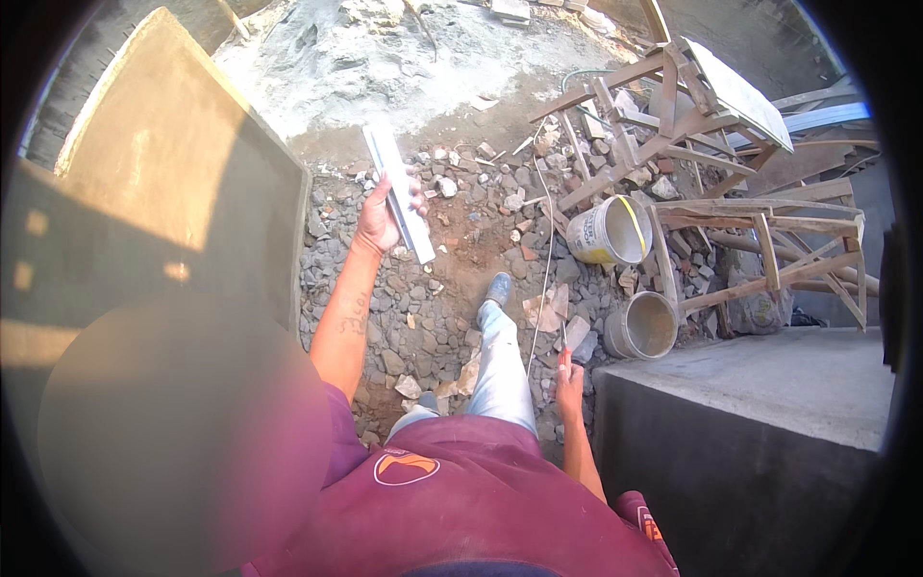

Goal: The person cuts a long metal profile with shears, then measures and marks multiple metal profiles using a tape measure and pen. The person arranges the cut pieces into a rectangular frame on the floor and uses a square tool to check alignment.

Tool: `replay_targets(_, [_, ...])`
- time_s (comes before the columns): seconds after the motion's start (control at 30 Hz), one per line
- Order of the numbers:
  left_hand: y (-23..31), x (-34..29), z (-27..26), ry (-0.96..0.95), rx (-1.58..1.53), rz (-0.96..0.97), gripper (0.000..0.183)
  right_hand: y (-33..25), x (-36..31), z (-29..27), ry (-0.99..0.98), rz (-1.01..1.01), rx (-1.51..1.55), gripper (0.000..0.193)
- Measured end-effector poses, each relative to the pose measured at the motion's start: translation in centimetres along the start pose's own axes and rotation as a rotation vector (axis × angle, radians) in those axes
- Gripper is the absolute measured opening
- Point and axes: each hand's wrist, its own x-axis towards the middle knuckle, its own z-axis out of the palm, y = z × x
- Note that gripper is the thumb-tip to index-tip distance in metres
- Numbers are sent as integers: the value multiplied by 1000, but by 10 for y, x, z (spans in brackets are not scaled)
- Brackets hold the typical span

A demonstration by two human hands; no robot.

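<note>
My left hand (382,219) is raised in front of me, its fingers wrapped round a short, straight, silvery-white bar (386,163) with a lengthwise ridge or groove. The bar is tilted, its upper end leaning left, and hangs clear above the rubble. Lower down at my right side, my right hand (569,383) is closed on a slim, pointed tool (563,335) whose tip points away from me. Its exact kind is too small to make out against the stones behind it.
Loose stones (394,327) cover the ground. Two buckets (642,325) lie tipped at the right, beside wooden trestles (760,226). A plastered wall (183,173) rises at the left, a concrete block (760,385) at the near right. Pale sand (356,58) is heaped ahead.
</note>
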Motion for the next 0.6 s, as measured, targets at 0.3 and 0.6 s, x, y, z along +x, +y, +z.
replay_targets(0.3, [46, 254, 57, 34, 1, 85, 47, -223, 232, 11, -168, 86, -199, 49])
replay_targets(0.6, [39, 402, -26, 500, 1115, -209, 42, -396, 430, 59, -197, -62, -414, 53])
